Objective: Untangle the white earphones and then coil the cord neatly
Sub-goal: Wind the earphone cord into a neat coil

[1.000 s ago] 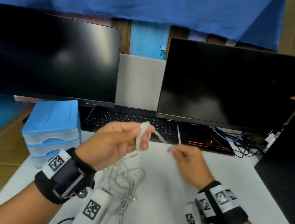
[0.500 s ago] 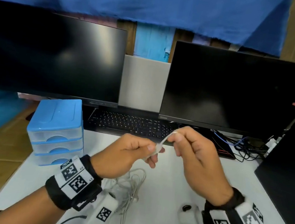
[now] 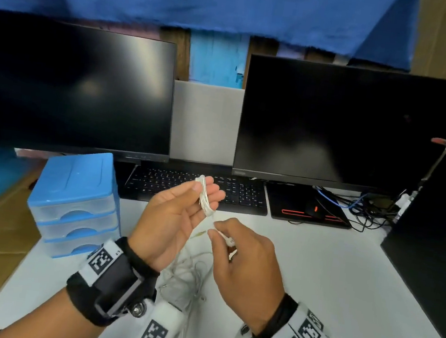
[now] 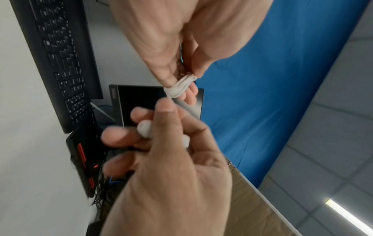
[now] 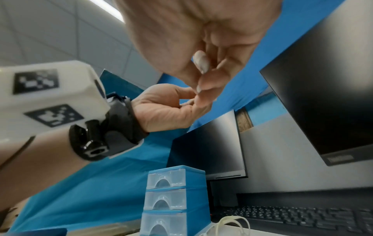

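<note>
Since 0.5 s ago right hand point(image 3: 244, 258) dropped to 5 o'clock of left hand point(image 3: 173, 219). Left grip pinches coil point(image 3: 205, 197); right grip pinches earbud point(image 3: 229, 242). Short cord point(image 3: 212, 219) runs 11-to-5 between grips; slack on counter point(image 3: 329, 280) at 6.

Left hand point(image 3: 172, 220): mine, raised palm-up, thumb pressing white cord point(image 3: 204, 198) loops against nearly straight fingers. Right hand point(image 3: 246, 267): just below and beside it, knuckles up, fingertips pinching the trailing strand.
</note>
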The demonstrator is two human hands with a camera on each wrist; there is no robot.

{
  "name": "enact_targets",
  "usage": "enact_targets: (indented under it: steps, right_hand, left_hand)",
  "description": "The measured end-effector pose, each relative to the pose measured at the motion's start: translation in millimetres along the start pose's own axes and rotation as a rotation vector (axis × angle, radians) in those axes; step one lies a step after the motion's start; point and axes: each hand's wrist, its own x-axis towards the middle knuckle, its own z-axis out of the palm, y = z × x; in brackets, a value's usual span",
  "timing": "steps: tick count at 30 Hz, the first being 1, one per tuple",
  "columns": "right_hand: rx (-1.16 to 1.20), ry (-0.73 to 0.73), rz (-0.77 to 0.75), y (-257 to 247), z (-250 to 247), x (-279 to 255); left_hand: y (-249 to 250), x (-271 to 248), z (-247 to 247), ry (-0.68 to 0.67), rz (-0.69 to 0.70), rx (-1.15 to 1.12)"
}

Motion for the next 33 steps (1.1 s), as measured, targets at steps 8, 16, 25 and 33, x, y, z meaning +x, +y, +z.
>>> enact_targets:
  steps: [8, 16, 25, 33]
  right_hand:
    - [0.153, -0.027, 0.048, -9.7, 0.8, 1.4]
    - [0.173, -0.213, 0.052, -4.2, 4.7, -1.0]
    - [-0.15, 0.093, -0.071, 4.9, 1.4, 2.4]
    - [0.027, 0.026, 0.164, 9.6, 1.4, 9.6]
  left_hand:
    - [-20.2, -12.2, 13.4, 0.084, -0.121, 0.0]
    - [-21.7, -11.0, 5.2, 0.146, -0.267, -0.059]
    - [-28.0, -18.6, 14.1, 0.05, -0.251, -0.13]
    - [-35.4, -20.1, 15.2, 0.035, -0.169, -0.117]
